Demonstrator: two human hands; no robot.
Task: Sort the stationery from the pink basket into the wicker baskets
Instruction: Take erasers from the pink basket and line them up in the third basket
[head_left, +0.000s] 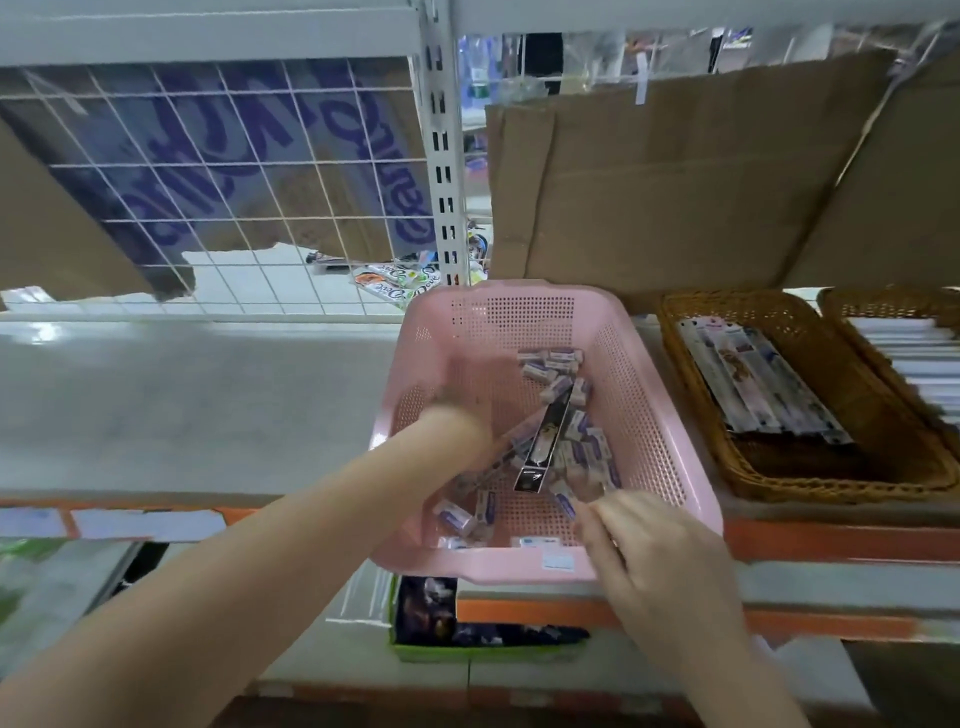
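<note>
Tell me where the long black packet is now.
In the head view, the long black packet lies among small erasers inside the pink basket, between both hands.

Looks like a shop stockroom: slotted metal shelving upright (445, 156), wire mesh panel (208, 171), cardboard sheets (675, 171), orange shelf edge w/ price labels (140, 522).

white wire grid panel (208, 171), brown cardboard sheet (675, 171), slotted shelf upright (441, 156), green box (483, 649) on lower shelf
</note>
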